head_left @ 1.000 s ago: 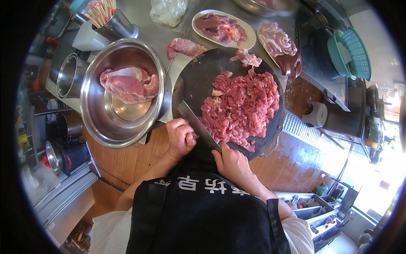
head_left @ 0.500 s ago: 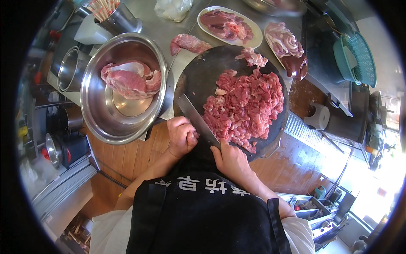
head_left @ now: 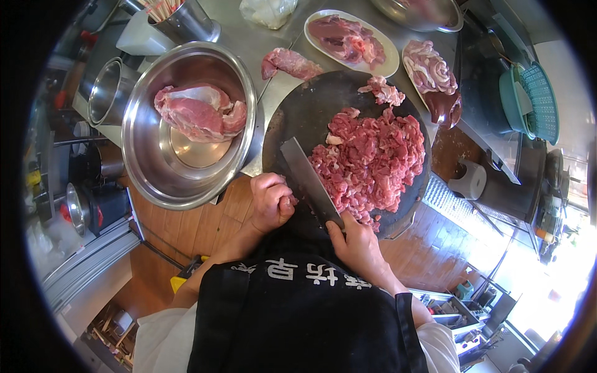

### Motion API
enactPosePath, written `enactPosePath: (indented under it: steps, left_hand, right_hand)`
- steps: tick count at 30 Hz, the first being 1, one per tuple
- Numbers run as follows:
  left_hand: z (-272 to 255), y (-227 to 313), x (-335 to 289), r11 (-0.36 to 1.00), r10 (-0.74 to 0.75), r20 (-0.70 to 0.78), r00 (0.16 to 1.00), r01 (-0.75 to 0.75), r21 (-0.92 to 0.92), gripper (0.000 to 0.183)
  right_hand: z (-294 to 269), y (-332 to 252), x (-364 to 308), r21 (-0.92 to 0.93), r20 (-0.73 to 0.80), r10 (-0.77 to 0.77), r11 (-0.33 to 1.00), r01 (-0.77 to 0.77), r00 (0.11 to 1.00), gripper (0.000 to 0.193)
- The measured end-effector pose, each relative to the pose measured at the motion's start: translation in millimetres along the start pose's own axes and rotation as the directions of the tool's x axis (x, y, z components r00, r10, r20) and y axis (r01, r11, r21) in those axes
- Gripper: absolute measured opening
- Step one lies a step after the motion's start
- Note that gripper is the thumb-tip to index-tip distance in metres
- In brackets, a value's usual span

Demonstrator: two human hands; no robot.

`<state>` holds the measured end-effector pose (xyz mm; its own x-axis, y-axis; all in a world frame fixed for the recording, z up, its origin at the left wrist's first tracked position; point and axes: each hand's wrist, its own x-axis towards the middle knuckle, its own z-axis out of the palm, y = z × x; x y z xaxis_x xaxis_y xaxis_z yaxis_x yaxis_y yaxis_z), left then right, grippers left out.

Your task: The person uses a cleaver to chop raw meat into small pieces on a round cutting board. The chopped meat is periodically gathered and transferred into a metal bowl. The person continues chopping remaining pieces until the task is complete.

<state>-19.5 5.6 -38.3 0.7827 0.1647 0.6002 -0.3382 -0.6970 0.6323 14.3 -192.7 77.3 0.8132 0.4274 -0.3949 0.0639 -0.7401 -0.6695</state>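
My right hand (head_left: pixel 360 245) grips the handle of a cleaver (head_left: pixel 309 180). Its broad blade points away to the far left and lies along the left side of a pile of sliced raw meat (head_left: pixel 376 161). The pile sits on a round dark chopping board (head_left: pixel 298 112), with a paler scrap of meat (head_left: pixel 382 91) at the board's far edge. By the board's near left edge, my left hand (head_left: pixel 272 200) is closed in a fist; whatever its fingers may hold is hidden.
Left of the board, a steel basin (head_left: pixel 134 137) holds a large piece of raw meat (head_left: pixel 202 115). Behind the board lie a strip of meat (head_left: pixel 289 63) and a white plate of meat (head_left: pixel 392 65). More meat (head_left: pixel 429 68) lies at the far right, before teal baskets (head_left: pixel 540 102).
The cleaver and my right hand have moved slightly right, bringing the blade against the meat pile. My left hand stays closed near the board's edge. The whole view has shifted a little.
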Motion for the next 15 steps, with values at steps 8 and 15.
enactPosePath:
  steps: [8,15]
  left_hand:
    - [-2,0,3,1.0,0.016,0.027,0.999,-0.016,-0.009,0.013]
    - [-6,-3,5,1.0,0.006,0.102,0.995,-0.003,-0.031,0.02]
  right_hand:
    - [19,-13,13,-0.142,0.057,0.062,0.988,-0.053,0.996,0.028]
    - [17,-1,17,-0.109,-0.125,0.023,0.993,-0.036,0.992,0.027]
